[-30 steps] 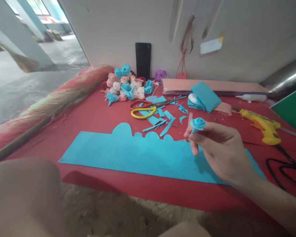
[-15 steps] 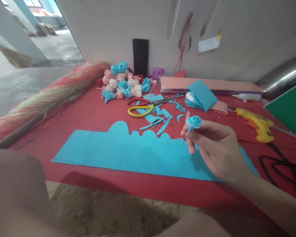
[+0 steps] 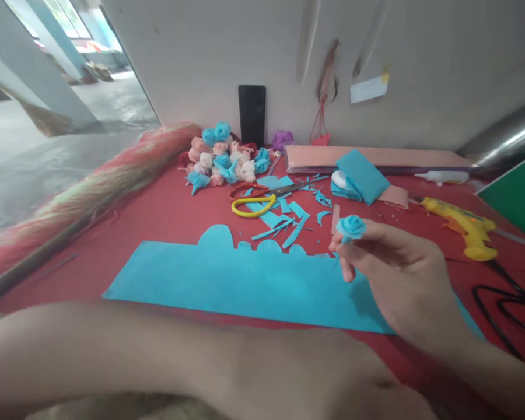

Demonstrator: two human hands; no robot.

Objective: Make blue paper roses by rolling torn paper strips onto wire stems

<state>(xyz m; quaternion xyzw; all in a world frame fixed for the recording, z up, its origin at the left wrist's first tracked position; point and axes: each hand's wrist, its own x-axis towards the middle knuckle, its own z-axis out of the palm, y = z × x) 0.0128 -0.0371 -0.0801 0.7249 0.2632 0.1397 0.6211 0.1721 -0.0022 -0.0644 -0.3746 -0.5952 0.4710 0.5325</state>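
Observation:
Between the thumb and fingers of my right hand (image 3: 402, 274) is a small blue paper rose (image 3: 351, 228), held upright above the blue crepe paper sheet (image 3: 245, 286). Round-topped blue petal pieces (image 3: 216, 238) lie along the sheet's far edge. My left hand (image 3: 350, 373) crosses low at the front, over the near table edge; it is blurred and its fingers are largely hidden. Scissors (image 3: 254, 206) with a yellow and a red handle lie among blue paper scraps (image 3: 297, 227) beyond the sheet.
Behind are a pile of paper roses (image 3: 221, 157), a black phone-like slab (image 3: 252, 115) and a pink paper pack (image 3: 376, 157). A folded blue paper bundle (image 3: 363, 177) lies near a yellow glue gun (image 3: 461, 224) with a black cord (image 3: 505, 303). A straw broom (image 3: 100, 186) borders the left.
My left arm has swept in from the left across the front. My right hand still holds the rose, slightly farther right and lower; the whole view has shifted a little too.

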